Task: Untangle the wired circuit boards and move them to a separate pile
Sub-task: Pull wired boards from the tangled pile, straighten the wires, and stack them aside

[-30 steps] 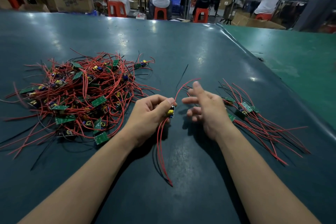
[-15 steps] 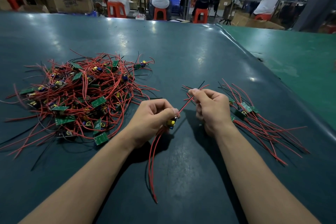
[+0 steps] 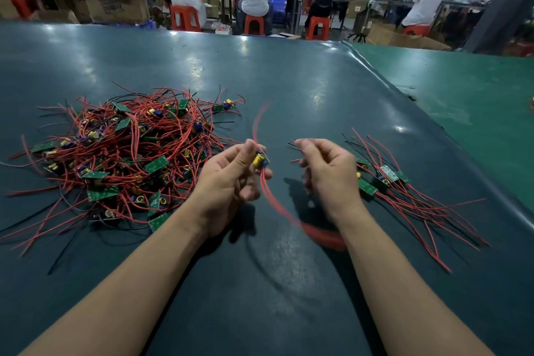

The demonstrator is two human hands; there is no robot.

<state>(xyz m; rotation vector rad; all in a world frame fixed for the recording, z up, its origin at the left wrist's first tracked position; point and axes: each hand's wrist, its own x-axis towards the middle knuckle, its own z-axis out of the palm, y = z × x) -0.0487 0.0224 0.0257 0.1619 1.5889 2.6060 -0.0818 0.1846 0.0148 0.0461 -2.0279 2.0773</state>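
Observation:
A big tangled pile of green circuit boards point(image 3: 130, 159) with red and black wires lies on the left of the dark table point(image 3: 289, 89). At the right lies a smaller, combed-out pile point(image 3: 404, 191) of boards, its wires trailing toward me. Between the piles, my left hand point(image 3: 231, 182) pinches one board with a yellow capacitor point(image 3: 259, 159). That board's red wires point(image 3: 274, 205) are motion-blurred, one up and the rest hanging down. My right hand point(image 3: 329, 173) is curled next to it and pinches thin wire ends point(image 3: 291, 143) that stick out past its fingertips.
The table's raised right edge point(image 3: 433, 136) runs diagonally beside the small pile, and a lighter green table point(image 3: 468, 95) lies beyond it. Past the far edge, people sit on red stools point(image 3: 185, 17) at benches among cardboard boxes point(image 3: 115, 4).
My right hand closed on the board's wires, then drew rightward away from my left hand. My left hand turned the board so the capacitor shows, and the red wires swing.

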